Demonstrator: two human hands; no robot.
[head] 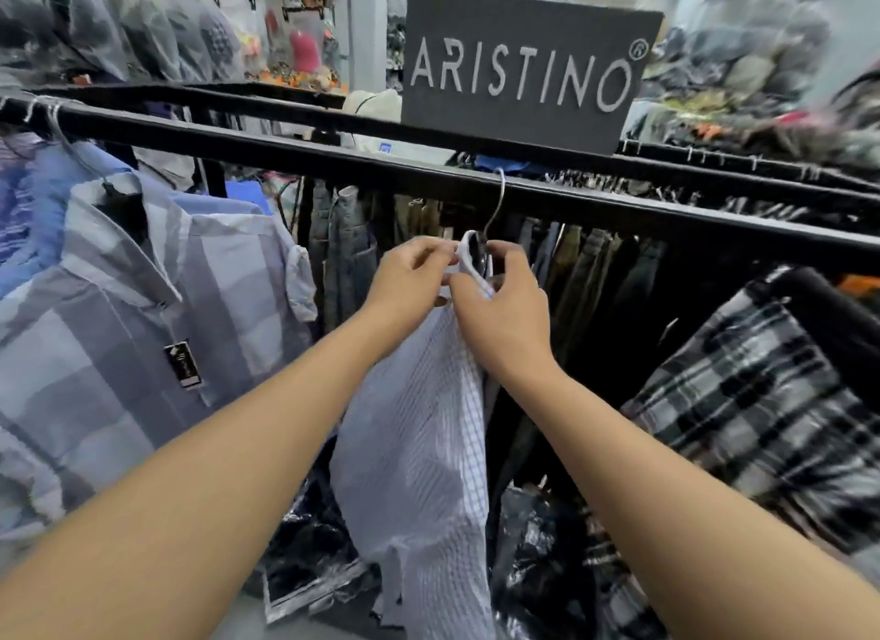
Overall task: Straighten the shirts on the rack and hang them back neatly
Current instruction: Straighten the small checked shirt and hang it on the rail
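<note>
Item: checked shirt (419, 430), hung by hook (497, 201) from rail (333, 160), below sign (524, 72). Left hand (409, 277) and right hand (505, 315) pinch its collar. Advice: square collar on hanger, centre both shoulders, then release.

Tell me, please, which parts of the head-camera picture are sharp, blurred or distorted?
Head view: the dark grey ARISTINO sign and both hands at the white fine-checked shirt are fairly sharp; the background shelves smear; the black metal rail bows from wide-angle distortion.
</note>
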